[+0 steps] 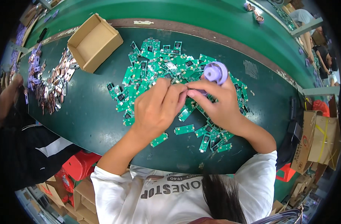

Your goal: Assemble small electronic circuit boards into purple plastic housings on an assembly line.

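My right hand point(223, 105) is closed around a lilac plastic housing point(216, 73) whose round, hollow end points up and away from me. Its thumb and forefinger pinch together at the fingertips of my left hand point(157, 108). The left fingers are bent and pressed closed; whatever they grip is too small or hidden to make out. Under and around both hands spreads a loose heap of green circuit boards point(151, 67), several with small black displays. A single board point(184, 129) lies apart on the near side, between my forearms.
An open cardboard box point(93, 43) stands on the dark green table point(92, 108) at the far left. Left of it lie coppery metal parts point(54, 87) and lilac housings point(34, 67). Behind runs a green conveyor belt point(170, 11) with finished-looking parts point(258, 16). Another person's arm point(8, 97) is at left.
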